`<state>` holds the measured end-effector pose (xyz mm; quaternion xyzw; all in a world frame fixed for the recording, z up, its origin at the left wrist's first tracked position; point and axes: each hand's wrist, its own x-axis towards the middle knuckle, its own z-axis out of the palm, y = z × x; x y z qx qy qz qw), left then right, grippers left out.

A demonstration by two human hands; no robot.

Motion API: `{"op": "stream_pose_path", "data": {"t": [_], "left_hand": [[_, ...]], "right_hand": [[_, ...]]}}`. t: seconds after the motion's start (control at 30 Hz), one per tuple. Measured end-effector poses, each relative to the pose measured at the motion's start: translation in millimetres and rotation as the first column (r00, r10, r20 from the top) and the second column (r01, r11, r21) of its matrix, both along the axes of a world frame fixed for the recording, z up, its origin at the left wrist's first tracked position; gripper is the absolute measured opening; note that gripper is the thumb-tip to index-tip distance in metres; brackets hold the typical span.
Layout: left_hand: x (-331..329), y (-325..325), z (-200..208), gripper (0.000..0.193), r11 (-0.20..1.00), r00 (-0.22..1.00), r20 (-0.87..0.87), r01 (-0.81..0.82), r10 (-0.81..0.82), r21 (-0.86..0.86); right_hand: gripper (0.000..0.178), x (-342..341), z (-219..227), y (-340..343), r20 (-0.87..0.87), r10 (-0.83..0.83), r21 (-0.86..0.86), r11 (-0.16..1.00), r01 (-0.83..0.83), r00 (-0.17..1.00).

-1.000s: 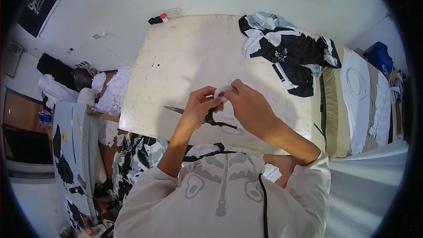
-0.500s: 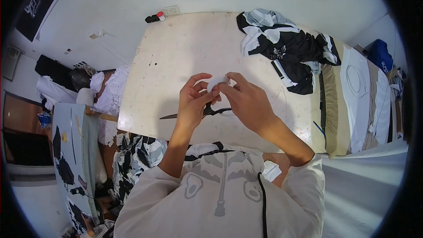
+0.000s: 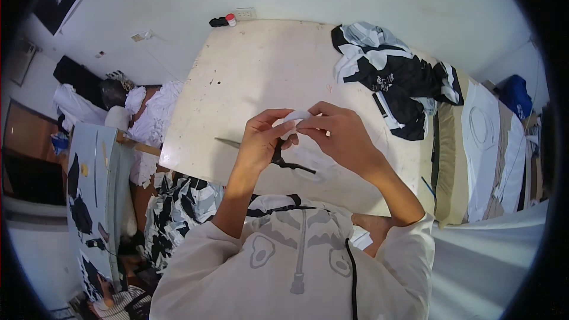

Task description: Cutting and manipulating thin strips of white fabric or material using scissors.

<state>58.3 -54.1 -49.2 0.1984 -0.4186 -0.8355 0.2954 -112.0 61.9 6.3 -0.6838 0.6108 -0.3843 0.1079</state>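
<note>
Small white curved piece [image 3: 298,117] held between two hands over a pale table

The piece is plain white and smooth-looking, with a rounded, arched upper edge that stands out above the fingertips. It looks like part of a ring or a small roll, but the fingers cover most of its lower side, so its full outline and its material cannot be told. It is up in front of the person's chest, above the near half of the pale table [image 3: 267,71].

The left hand [image 3: 259,139] pinches it from the left between thumb and forefinger, the other fingers curled beneath. The right hand [image 3: 341,136] pinches its right side with thumb and forefinger, knuckles bent. The two hands nearly meet at the piece.

A pair of scissors [image 3: 290,166] passes behind the left hand, blades pointing left and dark handles trailing right; whether the lower fingers hold it or it rests on the tabletop cannot be told. Well apart, at the far right of the table, lies a crumpled black, white and grey garment [image 3: 397,77].
</note>
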Motion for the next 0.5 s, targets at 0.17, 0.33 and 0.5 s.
{"op": "stream_pose_path", "data": {"t": [0.17,0.33,0.5], "left_hand": [[3,-3,2,0.019,1.0,1.0,0.016,0.008,-0.008,0.007],[6,-6,13,0.017,0.992,0.992,-0.003,-0.127,0.127,-0.025],[29,-29,16,0.017,0.968,0.976,0.026,-0.21,0.215,-0.139]], "right_hand": [[0.015,4,11,0,0.341,0.142,0.106,0.976,-0.188,0.929],[0.009,0,4,10,0.33,0.3,0.13,0.925,-0.358,0.895],[0.023,-11,20,46,0.404,0.293,-0.109,0.956,-0.273,0.866]]}}
